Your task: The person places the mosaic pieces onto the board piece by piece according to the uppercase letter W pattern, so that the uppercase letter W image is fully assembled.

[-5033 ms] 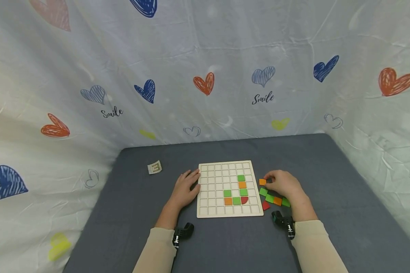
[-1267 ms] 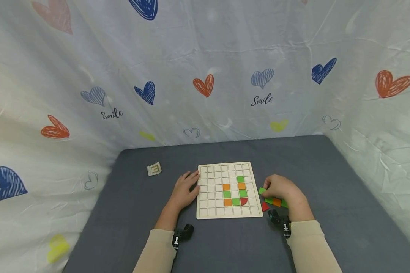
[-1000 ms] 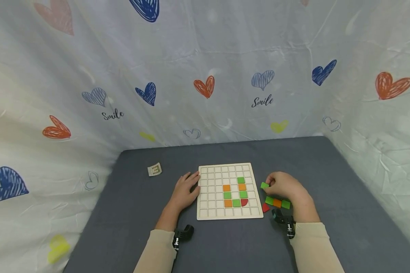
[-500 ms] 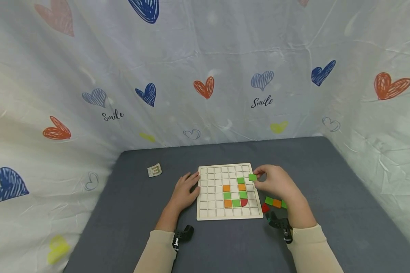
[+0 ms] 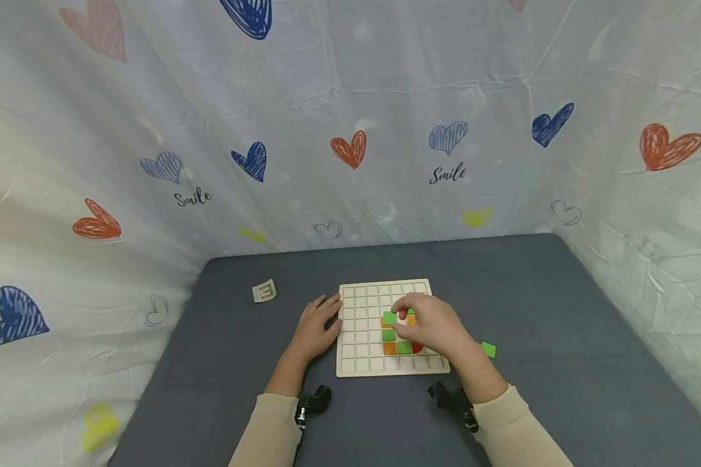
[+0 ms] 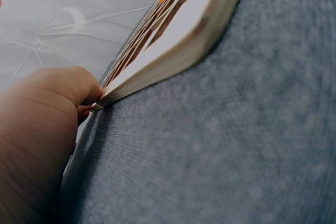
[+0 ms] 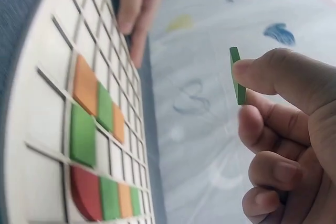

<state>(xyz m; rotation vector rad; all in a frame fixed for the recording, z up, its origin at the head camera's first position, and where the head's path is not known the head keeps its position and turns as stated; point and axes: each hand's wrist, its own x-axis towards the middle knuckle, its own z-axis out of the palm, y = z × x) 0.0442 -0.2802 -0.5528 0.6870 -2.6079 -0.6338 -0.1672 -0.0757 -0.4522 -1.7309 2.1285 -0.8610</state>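
Note:
The pale gridded board (image 5: 359, 364) lies flat on the dark table. Between thumb and forefinger, my right hand (image 5: 434, 322) pinches a square green tile (image 7: 238, 77) by its edge region, raised over the board. In the head view that tile overlaps an orange tile (image 5: 386, 325) set in the grid. Orange, green and red tiles fill several cells, and a quarter-round red tile (image 7: 85, 193) sits at one corner of the pattern. My left hand (image 5: 315, 329) rests at the board's left side, fingers extended, touching the edge. Part of the pattern is hidden behind my right hand.
One loose green tile (image 5: 488, 349) shows to the right of the board; my right forearm covers the others there. A small printed paper piece (image 5: 263, 290) lies at the back left. A white curtain (image 5: 385, 97) with hearts hangs behind the table (image 5: 239, 363).
An orange tile went from the right pile into the grid. My right hand then picked up a green tile from the pile and carried it left over the board. The left hand stayed put.

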